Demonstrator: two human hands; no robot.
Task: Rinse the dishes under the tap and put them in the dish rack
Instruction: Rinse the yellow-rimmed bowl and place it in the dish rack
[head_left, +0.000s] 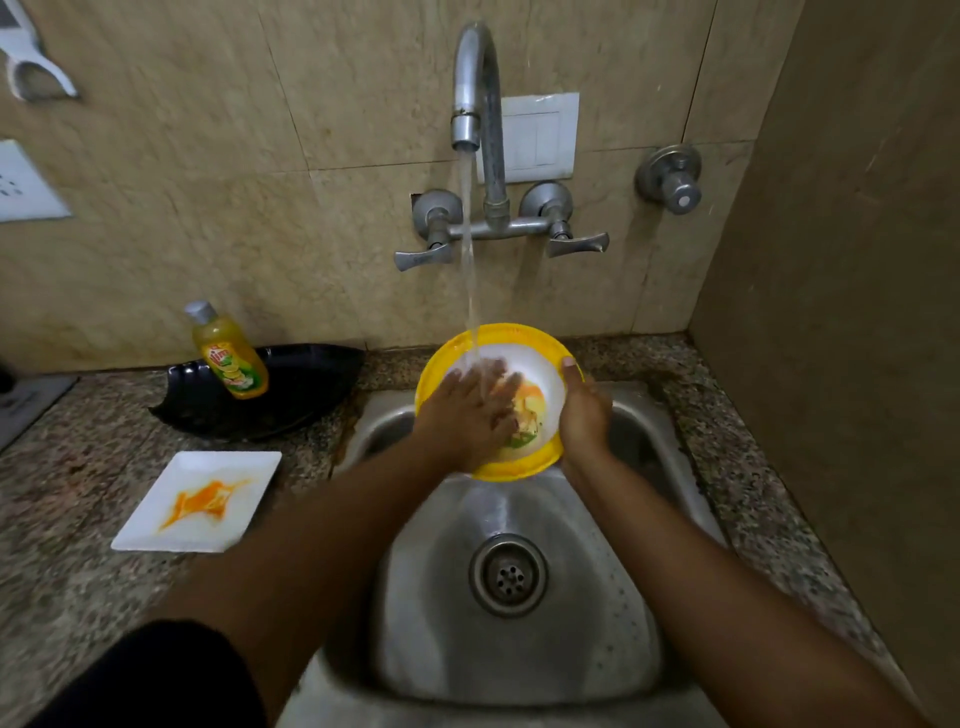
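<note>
A steel sink (519, 670) is set in a speckled worktop (62, 582). Left of the sink lies a square white plate (156, 525) smeared with orange sauce. Behind it, still left of the sink, a yellow soap bottle (231, 353) leans on a black tray (311, 384). Over the sink's back edge, a yellow bowl (447, 358) sits tilted under the tap (475, 88), water running into it. The left hand (467, 415) lies flat inside, fingers spread. The right hand (584, 410) holds the bowl's right rim, fingers curled around it.

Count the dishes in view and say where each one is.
3: yellow-rimmed plate under the tap, square white plate on the counter, black dish by the wall. No others show.
</note>
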